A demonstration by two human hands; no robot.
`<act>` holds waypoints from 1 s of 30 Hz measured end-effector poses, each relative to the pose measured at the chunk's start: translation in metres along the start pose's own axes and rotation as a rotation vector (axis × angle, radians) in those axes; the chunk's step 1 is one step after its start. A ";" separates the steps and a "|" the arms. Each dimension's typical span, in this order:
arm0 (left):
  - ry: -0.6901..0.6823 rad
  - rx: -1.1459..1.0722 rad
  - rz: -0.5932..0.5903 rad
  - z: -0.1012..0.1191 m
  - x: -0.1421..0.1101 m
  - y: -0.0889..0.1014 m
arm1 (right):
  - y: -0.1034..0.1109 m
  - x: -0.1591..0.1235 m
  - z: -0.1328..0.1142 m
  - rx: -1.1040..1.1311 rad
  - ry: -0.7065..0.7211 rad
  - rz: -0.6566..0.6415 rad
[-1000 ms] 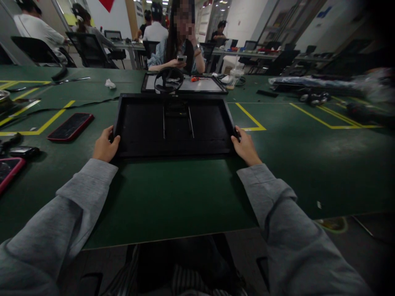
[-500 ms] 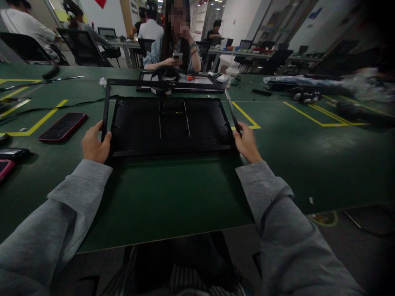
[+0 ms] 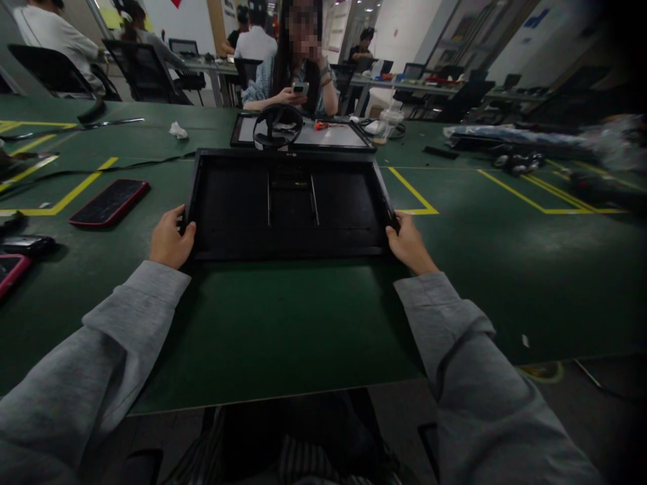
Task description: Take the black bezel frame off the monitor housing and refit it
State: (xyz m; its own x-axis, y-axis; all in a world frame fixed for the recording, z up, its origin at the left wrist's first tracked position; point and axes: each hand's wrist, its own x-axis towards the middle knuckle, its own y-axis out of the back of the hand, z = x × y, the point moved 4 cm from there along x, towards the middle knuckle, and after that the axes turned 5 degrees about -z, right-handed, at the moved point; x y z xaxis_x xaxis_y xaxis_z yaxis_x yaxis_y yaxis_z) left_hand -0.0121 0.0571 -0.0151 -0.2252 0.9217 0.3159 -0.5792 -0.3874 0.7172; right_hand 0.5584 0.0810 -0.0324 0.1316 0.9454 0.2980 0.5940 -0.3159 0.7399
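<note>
A thin black monitor bezel (image 3: 242, 156) lies over a black monitor back cover (image 3: 230, 195), their outlines nearly matching. Two upright metal strips stand in the middle of the cover. My left hand (image 3: 172, 241) is closed round the bezel's left side near the front corner, thumb on top. At the opposite side, my right hand (image 3: 412, 246) holds the bezel the same way. The undersides of the fingers are hidden, so I cannot tell whether they also touch the cover.
Behind the cover are a ring-shaped black part (image 3: 259, 131) and a flat framed panel (image 3: 336, 137). A red-edged phone (image 3: 109, 203) lies to the left, a crumpled tissue (image 3: 178, 131) farther back. A plastic cup (image 3: 390, 123) stands behind. Across the table (image 3: 303, 323) sits a person holding a phone.
The bezel has come down from its tilted, raised position onto the back cover, its far bar lowering most. Both hands still hold its sides. The view has shifted slightly.
</note>
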 end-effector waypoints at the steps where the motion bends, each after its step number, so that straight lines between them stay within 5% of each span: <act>1: -0.001 0.011 -0.006 0.000 0.000 0.000 | -0.001 0.000 0.000 0.009 0.005 0.000; 13: -0.021 0.052 -0.152 -0.004 0.006 0.001 | 0.000 -0.005 -0.010 -0.027 -0.015 0.002; 25: -0.005 0.162 -0.106 0.010 -0.002 0.002 | 0.001 -0.009 -0.018 -0.078 -0.020 0.029; 30: -0.082 0.229 0.021 0.026 -0.006 0.016 | 0.013 -0.010 -0.033 -0.072 -0.006 0.066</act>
State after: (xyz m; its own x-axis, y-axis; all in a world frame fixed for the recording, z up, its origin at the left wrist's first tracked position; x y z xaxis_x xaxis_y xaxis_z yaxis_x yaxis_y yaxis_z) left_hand 0.0007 0.0445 0.0107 -0.1657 0.9121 0.3751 -0.3799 -0.4100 0.8292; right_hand 0.5388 0.0653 -0.0059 0.1739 0.9227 0.3441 0.5255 -0.3825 0.7600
